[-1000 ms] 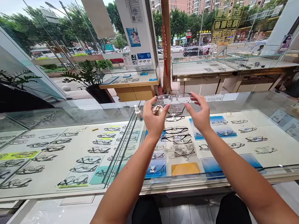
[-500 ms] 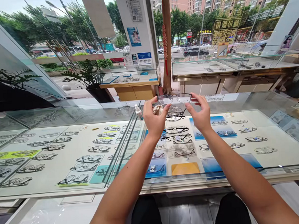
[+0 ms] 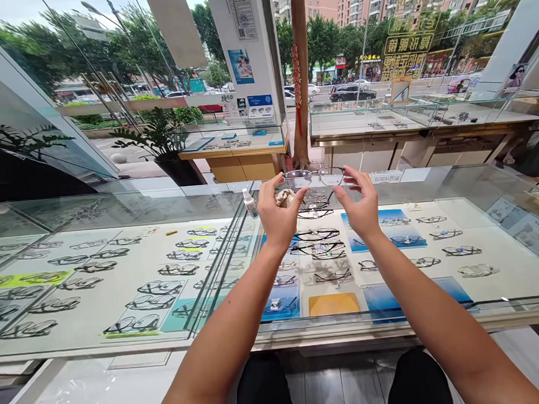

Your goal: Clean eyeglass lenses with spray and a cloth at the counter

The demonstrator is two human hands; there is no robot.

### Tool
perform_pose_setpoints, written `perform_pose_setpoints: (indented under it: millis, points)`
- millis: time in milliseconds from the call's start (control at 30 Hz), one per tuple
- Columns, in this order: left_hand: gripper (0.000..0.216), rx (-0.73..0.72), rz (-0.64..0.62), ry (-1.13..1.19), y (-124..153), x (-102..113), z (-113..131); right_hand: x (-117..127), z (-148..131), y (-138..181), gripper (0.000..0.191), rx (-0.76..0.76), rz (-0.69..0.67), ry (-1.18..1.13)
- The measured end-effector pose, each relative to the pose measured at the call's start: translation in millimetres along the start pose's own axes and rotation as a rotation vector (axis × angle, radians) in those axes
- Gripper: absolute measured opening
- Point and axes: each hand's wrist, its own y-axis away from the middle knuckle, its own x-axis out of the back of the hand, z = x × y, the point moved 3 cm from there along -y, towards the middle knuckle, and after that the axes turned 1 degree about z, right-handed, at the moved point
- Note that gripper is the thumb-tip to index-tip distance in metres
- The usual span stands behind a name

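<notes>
Your left hand (image 3: 277, 217) and right hand (image 3: 362, 206) hold one pair of glasses (image 3: 314, 173) between them, raised above the tabletop (image 3: 516, 317) toward its far edge. Your left grip pinches the left end of the frame and your right grip pinches the right end; whether either thumb touches a lens, you cannot tell from here. The lenses sit level, side by side. A crumpled pale cloth (image 3: 285, 197) is tucked in your left hand, just under the frame. Near the far edge, just left of that hand, a small white spray bottle (image 3: 250, 203) stands upright. Beneath the glass between your forearms, dark-framed spectacles (image 3: 317, 234) lie in a column, with an orange-yellow pad (image 3: 334, 304) close to the near edge. Right of your right wrist lies a blue card (image 3: 405, 230) bearing more frames.
</notes>
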Motion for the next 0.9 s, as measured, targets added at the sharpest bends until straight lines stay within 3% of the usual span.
perform_pose_setpoints:
  millis: [900]
  points:
    - [0.063,0.062,-0.026,-0.009,1.1,-0.8,-1.5,3.1,-2.3,-1.2,0.046,0.029,0.024,-0.015]
